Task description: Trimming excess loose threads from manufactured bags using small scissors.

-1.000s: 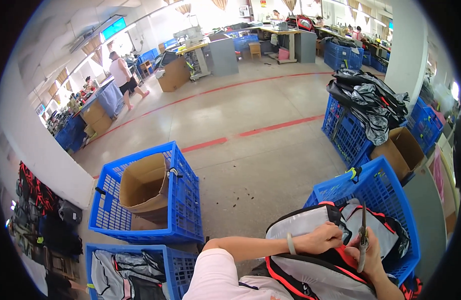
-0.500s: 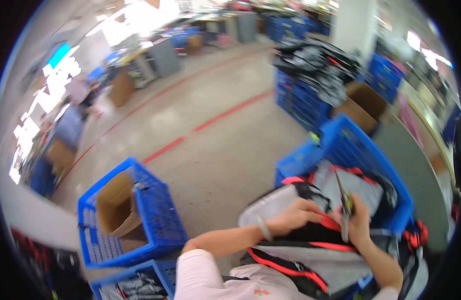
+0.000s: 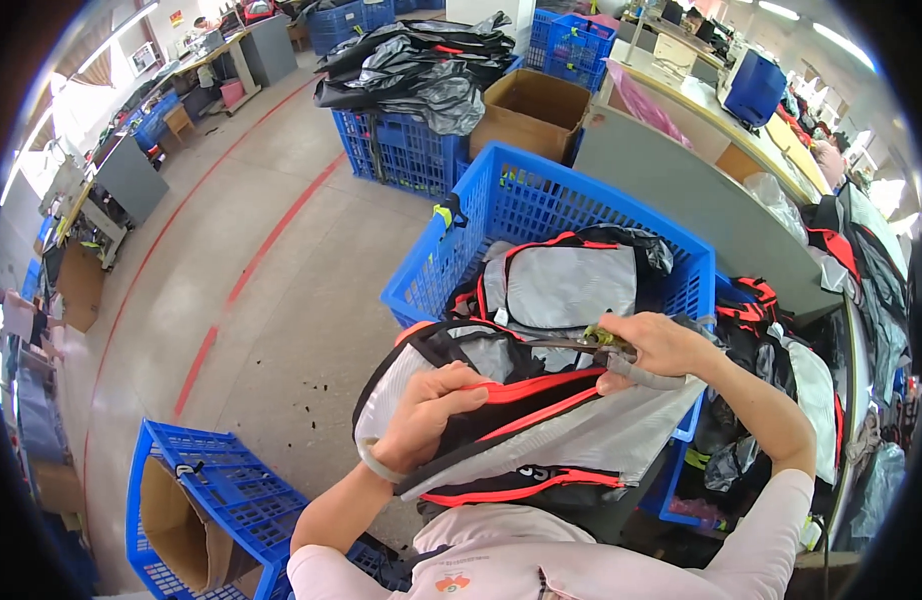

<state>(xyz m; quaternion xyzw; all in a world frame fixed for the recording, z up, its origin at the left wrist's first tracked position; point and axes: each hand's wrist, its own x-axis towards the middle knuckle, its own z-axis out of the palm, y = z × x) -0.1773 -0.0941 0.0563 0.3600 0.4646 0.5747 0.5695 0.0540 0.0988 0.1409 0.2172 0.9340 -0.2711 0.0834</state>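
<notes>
A grey and black bag (image 3: 621, 440) with red zip edging lies across my front, its long zipped opening spread apart. My left hand (image 3: 429, 412) is closed on the bag's edge at the left end of the red zip. In my right hand (image 3: 661, 350) is a pair of scissors (image 3: 566, 343), with the dark blades pointing left above the opening. The thumb of that hand also rests on the bag's edge at the zip's right end. Just beyond, another grey bag (image 3: 571, 285) with red trim lies in a blue crate (image 3: 571, 180).
A tipped blue crate (image 3: 216, 480) with a cardboard box (image 3: 176, 530) inside stands at lower left. Farther off are a crate heaped with dark bags (image 3: 421, 70) and an open carton (image 3: 531, 105). A grey partition (image 3: 681, 200) and more bags (image 3: 811, 390) are on the right.
The view has swung right, and the picture is sharper. The scissors have gone from pointing up to lying level, pointing left. Both hands remain at the bag's zip.
</notes>
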